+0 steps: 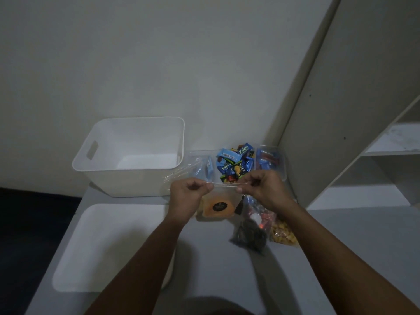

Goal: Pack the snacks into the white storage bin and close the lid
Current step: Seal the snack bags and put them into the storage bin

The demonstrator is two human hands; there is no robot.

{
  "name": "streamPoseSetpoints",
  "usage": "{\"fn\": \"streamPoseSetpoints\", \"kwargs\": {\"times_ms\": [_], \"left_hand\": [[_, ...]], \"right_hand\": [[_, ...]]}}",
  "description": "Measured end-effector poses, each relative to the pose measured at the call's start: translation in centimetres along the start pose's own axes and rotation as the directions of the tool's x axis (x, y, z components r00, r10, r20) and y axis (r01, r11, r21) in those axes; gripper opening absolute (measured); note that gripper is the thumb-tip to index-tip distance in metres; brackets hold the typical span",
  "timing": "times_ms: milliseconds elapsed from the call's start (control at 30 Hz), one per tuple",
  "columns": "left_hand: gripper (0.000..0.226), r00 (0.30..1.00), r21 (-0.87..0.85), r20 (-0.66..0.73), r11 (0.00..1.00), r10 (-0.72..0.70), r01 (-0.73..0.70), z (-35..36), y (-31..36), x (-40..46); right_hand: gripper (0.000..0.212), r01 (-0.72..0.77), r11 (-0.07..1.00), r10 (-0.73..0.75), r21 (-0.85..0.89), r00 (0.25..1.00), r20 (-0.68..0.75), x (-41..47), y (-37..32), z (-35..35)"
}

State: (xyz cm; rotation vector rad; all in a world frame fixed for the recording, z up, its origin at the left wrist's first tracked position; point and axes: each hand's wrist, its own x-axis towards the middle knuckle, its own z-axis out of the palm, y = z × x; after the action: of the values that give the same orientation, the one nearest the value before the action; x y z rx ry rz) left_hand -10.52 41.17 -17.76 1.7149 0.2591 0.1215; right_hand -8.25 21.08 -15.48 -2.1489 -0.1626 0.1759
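centre of frame: left hand (189,189) and right hand (261,187), each grip pinched on the top edge of a clear bag (221,201), stretched taut between them; inside the bag, an orange pack (218,208) with a dark round label. centre left: white bin (129,155), open and empty, standing on the grey worktop (211,258) against the wall. lower left: white lid (106,246), lying flat on the worktop, apart from the bin. right of the bin: clear tray (281,164) holding small blue and green wrapped snacks (234,164). below the right hand: dark pouch (250,235) and yellow snack bag (283,233), lying side by side. far right: pale shelf unit (363,133).
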Motion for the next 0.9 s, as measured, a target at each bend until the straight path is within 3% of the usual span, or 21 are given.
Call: {"fn": "streamPoseSetpoints", "kwargs": {"times_ms": [133,233,300,367,467,733,900], "left_hand": [[0.011,0.999,-0.012,-0.042,1.0,0.008,-0.008,0.0,-0.7,0.1],[0.036,0.977,0.04,-0.205,0.998,-0.049,0.058,0.6,-0.9,-0.1],[0.037,0.963,0.102,-0.246,0.985,-0.108,0.137,1.1,-0.7,-0.4],[0.043,0.965,0.052,-0.137,0.972,-0.222,0.231,1.3,-0.7,-0.2],[0.03,0.932,-0.122,0.015,0.925,-0.362,0.361,1.6,-0.3,-0.3],[0.019,0.963,-0.167,0.069,0.949,-0.259,0.268,1.6,-0.7,-0.6],[0.015,0.974,-0.093,0.093,0.972,-0.206,0.215,1.7,-1.2,-1.1]], "right_hand": [[0.014,0.001,1.0,-0.001,-0.013,1.0,0.003,0.2,0.0,0.5],[0.016,-0.004,1.0,0.003,-0.025,0.999,-0.037,0.1,-0.2,1.2],[0.018,0.029,0.998,-0.033,-0.059,0.997,-0.068,-0.1,-0.1,1.7],[0.014,0.072,0.993,-0.081,-0.097,0.993,-0.087,-0.2,0.0,2.1],[0.009,0.133,0.985,-0.144,-0.113,0.985,-0.1,-0.4,0.2,2.5],[0.011,0.112,0.992,-0.112,0.053,0.994,-0.009,-0.6,0.4,2.4],[0.011,0.05,0.999,-0.051,0.016,0.997,0.052,0.1,0.6,2.7]]}}
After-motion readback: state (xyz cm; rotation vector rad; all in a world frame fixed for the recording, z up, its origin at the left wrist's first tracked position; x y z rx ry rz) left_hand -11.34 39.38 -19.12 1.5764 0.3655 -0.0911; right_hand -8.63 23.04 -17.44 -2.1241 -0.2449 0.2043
